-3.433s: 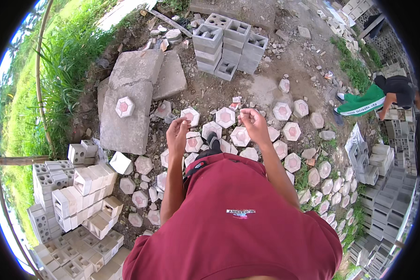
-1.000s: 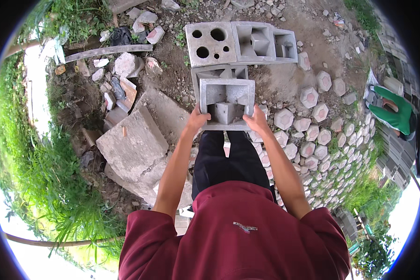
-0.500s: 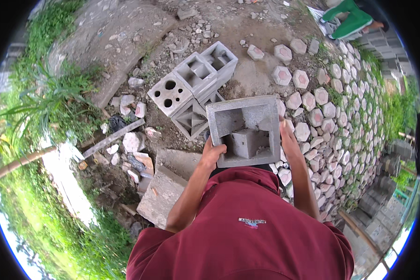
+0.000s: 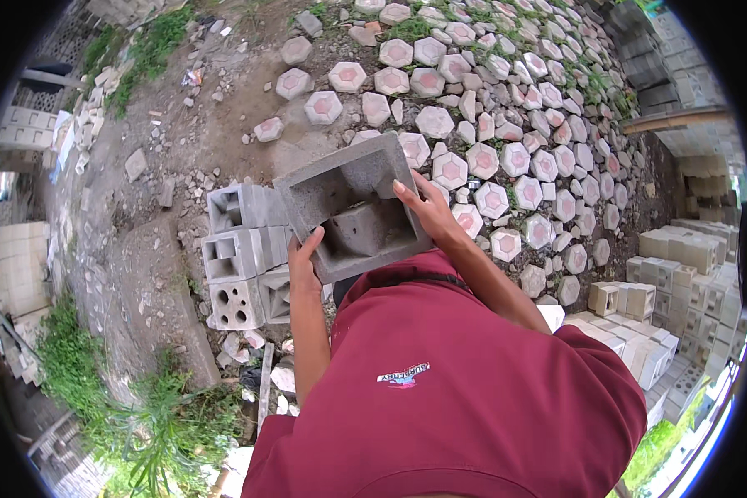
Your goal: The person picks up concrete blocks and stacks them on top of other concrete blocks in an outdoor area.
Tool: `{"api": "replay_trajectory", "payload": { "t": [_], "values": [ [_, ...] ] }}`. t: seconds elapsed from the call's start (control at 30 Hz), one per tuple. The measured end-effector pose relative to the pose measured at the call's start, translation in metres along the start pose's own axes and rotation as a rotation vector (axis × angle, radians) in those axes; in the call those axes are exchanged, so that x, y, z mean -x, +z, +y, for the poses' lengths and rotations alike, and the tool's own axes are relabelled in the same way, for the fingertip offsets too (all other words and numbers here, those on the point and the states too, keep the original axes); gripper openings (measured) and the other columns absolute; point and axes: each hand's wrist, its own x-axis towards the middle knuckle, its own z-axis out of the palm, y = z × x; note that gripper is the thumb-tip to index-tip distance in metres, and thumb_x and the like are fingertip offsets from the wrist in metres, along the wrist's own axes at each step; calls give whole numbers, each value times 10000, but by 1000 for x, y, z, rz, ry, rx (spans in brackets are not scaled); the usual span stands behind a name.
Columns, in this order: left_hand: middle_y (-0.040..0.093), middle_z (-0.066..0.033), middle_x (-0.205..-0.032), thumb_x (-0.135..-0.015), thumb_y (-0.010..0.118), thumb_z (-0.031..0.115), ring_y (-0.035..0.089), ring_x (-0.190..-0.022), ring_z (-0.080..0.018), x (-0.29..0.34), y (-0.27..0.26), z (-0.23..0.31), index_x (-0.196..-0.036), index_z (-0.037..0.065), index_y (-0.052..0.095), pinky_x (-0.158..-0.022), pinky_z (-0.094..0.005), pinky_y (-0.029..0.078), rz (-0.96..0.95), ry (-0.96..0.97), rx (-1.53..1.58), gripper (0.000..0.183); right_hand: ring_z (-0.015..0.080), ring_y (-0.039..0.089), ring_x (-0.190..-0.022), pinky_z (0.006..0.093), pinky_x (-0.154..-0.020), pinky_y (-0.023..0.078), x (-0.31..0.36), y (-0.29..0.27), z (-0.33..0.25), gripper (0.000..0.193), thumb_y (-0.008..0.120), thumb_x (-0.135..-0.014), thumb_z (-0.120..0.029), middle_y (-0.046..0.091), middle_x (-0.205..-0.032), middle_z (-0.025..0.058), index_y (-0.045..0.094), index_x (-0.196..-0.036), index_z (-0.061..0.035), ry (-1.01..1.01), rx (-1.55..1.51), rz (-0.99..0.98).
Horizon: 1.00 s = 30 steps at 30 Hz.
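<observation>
A square grey concrete vent block (image 4: 353, 153) with a deep recess and an angled inner piece is held up in front of my body. My left hand (image 4: 305, 261) grips its lower left side, thumb over the rim. On its right side my right hand (image 4: 427, 207) has hold of the edge, the thumb also on the rim. The block is tilted, its right side higher than its left. Just left of it, several decorative concrete blocks (image 4: 231, 256) stand close together on the ground; one has round holes (image 4: 236, 305).
Hexagonal pavers (image 4: 448, 170) with reddish centres spread over the ground ahead and right. Stacked concrete blocks (image 4: 681, 290) stand at the right. A concrete slab (image 4: 162, 290), rubble and green plants (image 4: 158, 432) lie on the left, near a narrow bar (image 4: 266, 382).
My view has turned to the right, bringing the stacked blocks at the right into sight. The held block has tilted, its right side rising; both hands keep their grip.
</observation>
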Motion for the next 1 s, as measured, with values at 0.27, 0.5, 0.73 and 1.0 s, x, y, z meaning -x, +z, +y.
{"api": "replay_trajectory", "payload": {
  "t": [0.27, 0.5, 0.73, 1.0],
  "values": [
    [579, -119, -1242, -943, 528, 514, 575, -1111, -238, -39, 137, 19, -1307, 3, 488, -977, -362, 453, -250, -15, 67, 628, 291, 456, -1272, 348, -1066, 333, -9, -97, -2, 900, 641, -850, -545, 470, -1364, 259, 358, -1395, 113, -113, -133, 272],
    [576, -141, -1242, -979, 460, 479, 576, -1118, -260, -108, 233, 21, -1324, 9, 468, -995, -385, 448, -512, -92, -4, 583, 230, 382, -1333, 328, -1109, 263, -35, -158, -19, 700, 480, -977, -464, 452, -1413, 172, 379, -1400, 85, -267, -235, 498],
    [535, -144, -1299, -986, 432, 481, 545, -1167, -269, -216, 347, 29, -1358, -2, 427, -1004, -395, 440, -732, -157, -96, 610, 208, 442, -1253, 310, -1069, 300, -102, -217, -78, 613, 478, -989, -408, 512, -1346, 142, 412, -1397, 45, -316, -119, 734],
    [435, -132, -1419, -948, 508, 501, 419, -1289, -227, -304, 495, 51, -1409, -58, 375, -1103, -337, 280, -772, -233, -309, 736, 205, 433, -1261, 318, -1076, 295, -174, -296, -142, 663, 493, -976, -452, 517, -1340, 150, 422, -1382, 68, -235, -168, 965]
  ]
}}
